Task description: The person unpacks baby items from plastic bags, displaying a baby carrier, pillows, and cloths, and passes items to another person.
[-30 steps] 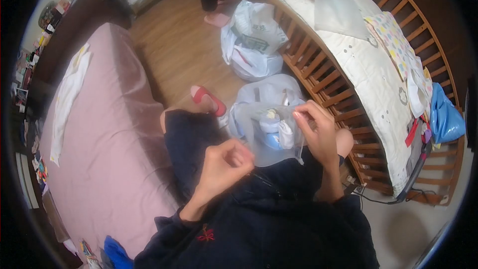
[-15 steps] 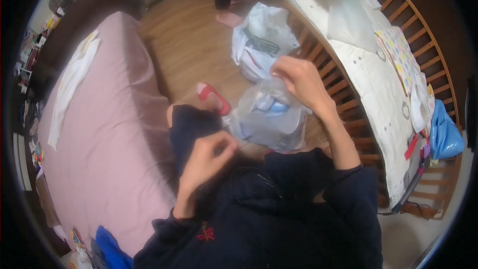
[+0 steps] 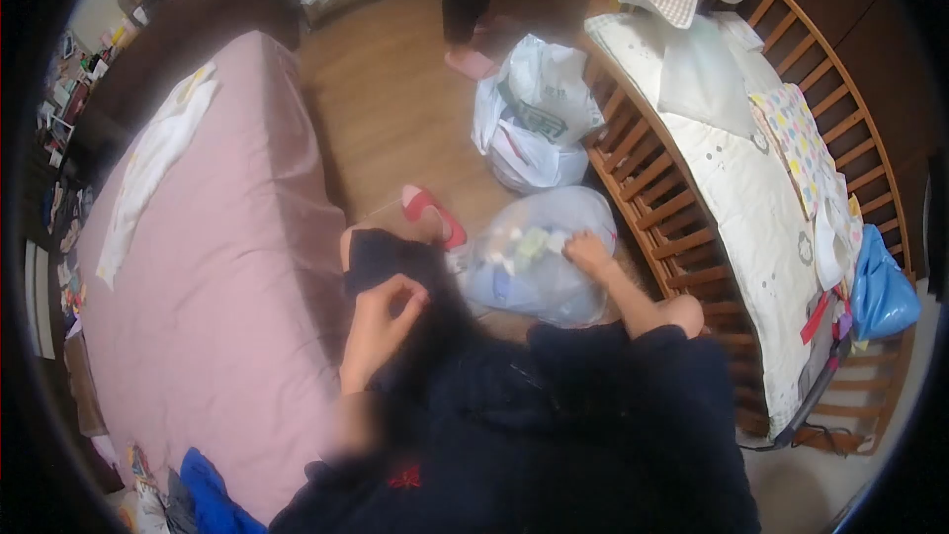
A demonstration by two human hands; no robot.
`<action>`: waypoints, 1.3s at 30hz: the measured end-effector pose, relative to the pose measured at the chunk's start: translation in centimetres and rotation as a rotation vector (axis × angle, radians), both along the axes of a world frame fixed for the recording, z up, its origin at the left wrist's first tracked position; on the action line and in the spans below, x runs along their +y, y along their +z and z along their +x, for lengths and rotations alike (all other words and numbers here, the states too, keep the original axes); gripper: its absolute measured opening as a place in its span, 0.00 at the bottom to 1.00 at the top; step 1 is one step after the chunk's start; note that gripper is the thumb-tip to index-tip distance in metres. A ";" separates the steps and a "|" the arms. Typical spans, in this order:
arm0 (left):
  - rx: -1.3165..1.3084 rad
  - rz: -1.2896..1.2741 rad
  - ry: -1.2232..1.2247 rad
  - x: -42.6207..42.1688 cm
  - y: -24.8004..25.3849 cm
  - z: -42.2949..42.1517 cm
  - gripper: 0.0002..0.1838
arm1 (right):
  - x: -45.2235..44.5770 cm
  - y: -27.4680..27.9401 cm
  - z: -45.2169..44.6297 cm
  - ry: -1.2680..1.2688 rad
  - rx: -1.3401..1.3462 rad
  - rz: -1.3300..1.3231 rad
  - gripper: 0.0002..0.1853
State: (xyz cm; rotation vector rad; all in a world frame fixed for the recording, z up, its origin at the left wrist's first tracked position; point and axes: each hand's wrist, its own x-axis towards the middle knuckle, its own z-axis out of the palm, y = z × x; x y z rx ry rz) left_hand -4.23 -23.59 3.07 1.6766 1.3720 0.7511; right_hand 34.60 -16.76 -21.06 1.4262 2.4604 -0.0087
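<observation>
My left hand (image 3: 384, 324) is held over my left thigh, fingers curled, with the thumb and index fingertips close together and nothing visible between them. My right hand (image 3: 590, 255) is lower than before, its fingers bent together at the right side of a translucent plastic bag (image 3: 563, 289). What those fingers hold, if anything, is too small to tell. Pale green and white items (image 3: 532, 245) show at the bag's middle, and a blue patch shows through its front. The bag rests on the floor between my legs.
Another full white bag (image 3: 534, 119) stands behind. Past it is a person's foot in a pink slipper (image 3: 471, 63). A red slipper (image 3: 435, 213) lies near my left knee. The pink-covered bed (image 3: 213, 267) is on the left, the wooden crib (image 3: 657, 193) on the right.
My right hand rose with the small clear bag of items, tipped over the larger bag, then came down to it. My left hand moved left, away from the bag. The view shifted.
</observation>
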 end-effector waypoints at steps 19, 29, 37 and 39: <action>0.564 0.266 0.224 5.1 -7.6 -3.0 0.37 | -9.9 15.6 2.7 -0.592 0.533 0.533 0.16; 0.841 0.404 -0.225 12.0 -11.9 3.8 0.21 | -12.9 11.7 3.3 -0.612 0.360 0.652 0.23; 0.738 0.253 -0.206 17.2 -12.8 4.4 0.19 | -8.4 4.2 10.5 -0.790 0.523 0.099 0.24; 0.737 0.085 -0.215 18.7 -14.6 4.3 0.19 | -8.0 5.5 11.6 -0.797 0.628 -0.043 0.25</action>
